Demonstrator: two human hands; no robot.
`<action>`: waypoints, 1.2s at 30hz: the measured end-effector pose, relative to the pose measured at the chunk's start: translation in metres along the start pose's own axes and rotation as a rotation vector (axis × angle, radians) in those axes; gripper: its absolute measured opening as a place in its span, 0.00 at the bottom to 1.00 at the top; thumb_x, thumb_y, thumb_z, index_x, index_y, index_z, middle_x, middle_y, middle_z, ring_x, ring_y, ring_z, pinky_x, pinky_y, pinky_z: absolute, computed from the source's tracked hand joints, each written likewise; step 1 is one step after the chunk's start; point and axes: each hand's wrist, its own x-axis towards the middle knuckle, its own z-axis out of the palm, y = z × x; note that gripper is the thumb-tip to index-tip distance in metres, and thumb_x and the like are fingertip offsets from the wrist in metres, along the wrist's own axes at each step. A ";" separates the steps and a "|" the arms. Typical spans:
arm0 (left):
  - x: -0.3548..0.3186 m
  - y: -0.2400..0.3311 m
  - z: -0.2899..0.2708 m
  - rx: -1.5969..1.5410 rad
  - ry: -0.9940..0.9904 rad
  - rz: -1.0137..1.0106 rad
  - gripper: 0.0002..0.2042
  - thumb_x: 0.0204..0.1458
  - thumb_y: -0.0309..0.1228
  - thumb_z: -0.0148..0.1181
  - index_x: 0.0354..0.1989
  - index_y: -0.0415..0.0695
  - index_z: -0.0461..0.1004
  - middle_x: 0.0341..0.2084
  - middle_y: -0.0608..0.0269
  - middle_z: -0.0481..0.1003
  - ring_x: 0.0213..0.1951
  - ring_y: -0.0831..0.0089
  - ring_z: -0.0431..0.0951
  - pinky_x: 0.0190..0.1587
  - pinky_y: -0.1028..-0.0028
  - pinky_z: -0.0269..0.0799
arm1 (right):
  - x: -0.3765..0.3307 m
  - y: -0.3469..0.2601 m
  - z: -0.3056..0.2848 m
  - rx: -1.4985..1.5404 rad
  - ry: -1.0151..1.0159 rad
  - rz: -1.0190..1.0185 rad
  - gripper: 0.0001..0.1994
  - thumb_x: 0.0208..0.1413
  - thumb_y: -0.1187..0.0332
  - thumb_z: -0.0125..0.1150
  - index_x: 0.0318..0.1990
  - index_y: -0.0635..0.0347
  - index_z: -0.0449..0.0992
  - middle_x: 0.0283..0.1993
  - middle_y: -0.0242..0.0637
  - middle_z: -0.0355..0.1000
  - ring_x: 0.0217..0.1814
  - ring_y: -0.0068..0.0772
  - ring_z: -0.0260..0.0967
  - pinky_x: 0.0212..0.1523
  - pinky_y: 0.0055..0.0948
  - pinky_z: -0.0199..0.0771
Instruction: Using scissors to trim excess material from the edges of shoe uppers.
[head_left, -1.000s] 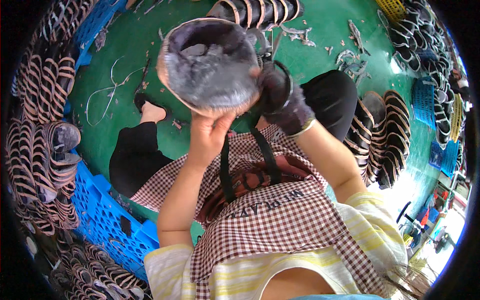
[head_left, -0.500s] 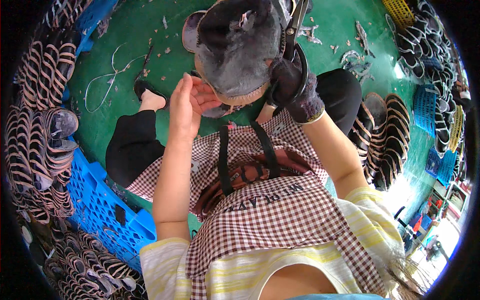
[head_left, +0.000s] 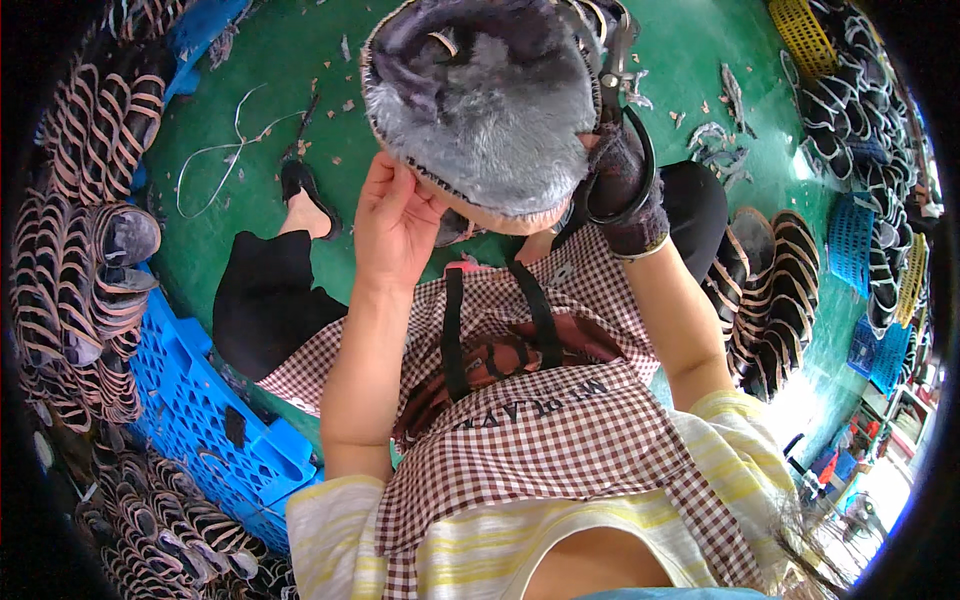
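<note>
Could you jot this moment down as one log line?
left hand: pinching furry insole edge | right hand: gloved, holding scissors | floor: scraps

Grey fuzzy fur lining (head_left: 490, 110), soft and matt, edged with coarse woven trim. Dark knitted cloth glove on the right hand (head_left: 625, 190), ringed by glossy black scissor handles (head_left: 640, 170). Checked woven cotton apron (head_left: 540, 440), matt. Smooth painted green floor (head_left: 300, 80), faintly shiny. Hard blue plastic crates (head_left: 200, 420), moulded lattice.
</note>
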 end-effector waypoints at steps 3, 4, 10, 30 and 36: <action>-0.004 0.019 -0.009 0.230 0.040 0.030 0.09 0.55 0.30 0.48 0.42 0.41 0.64 0.36 0.63 0.71 0.35 0.75 0.73 0.40 0.73 0.71 | 0.007 0.002 -0.002 -0.102 -0.076 -0.079 0.24 0.45 0.67 0.54 0.52 0.67 0.63 0.47 0.41 0.68 0.47 0.36 0.65 0.50 0.32 0.63; 0.000 0.030 -0.024 0.526 0.124 0.035 0.11 0.55 0.31 0.49 0.43 0.41 0.64 0.37 0.62 0.71 0.35 0.75 0.73 0.40 0.74 0.70 | 0.011 -0.001 -0.007 -0.301 -0.132 0.010 0.28 0.44 0.65 0.58 0.53 0.68 0.61 0.50 0.41 0.66 0.51 0.36 0.63 0.52 0.32 0.61; 0.052 0.056 0.020 0.548 -0.061 -0.206 0.23 0.57 0.49 0.40 0.50 0.42 0.61 0.37 0.59 0.72 0.36 0.66 0.72 0.43 0.71 0.68 | -0.001 0.000 -0.010 -0.768 -0.324 -0.244 0.36 0.42 0.60 0.64 0.57 0.67 0.57 0.56 0.44 0.60 0.56 0.35 0.59 0.56 0.32 0.57; 0.083 -0.122 -0.213 1.654 0.248 -0.259 0.38 0.47 0.33 0.55 0.64 0.46 0.39 0.53 0.40 0.61 0.53 0.45 0.62 0.54 0.61 0.57 | 0.101 0.017 -0.074 0.236 -0.012 0.585 0.18 0.59 0.52 0.41 0.28 0.54 0.71 0.24 0.35 0.67 0.24 0.31 0.63 0.27 0.27 0.61; 0.201 -0.084 -0.169 2.069 0.214 -0.246 0.28 0.46 0.45 0.57 0.52 0.39 0.64 0.49 0.51 0.67 0.49 0.57 0.68 0.50 0.67 0.61 | 0.102 -0.008 -0.066 -0.421 0.023 0.269 0.25 0.49 0.76 0.57 0.56 0.59 0.59 0.34 0.32 0.66 0.29 0.17 0.62 0.25 0.18 0.63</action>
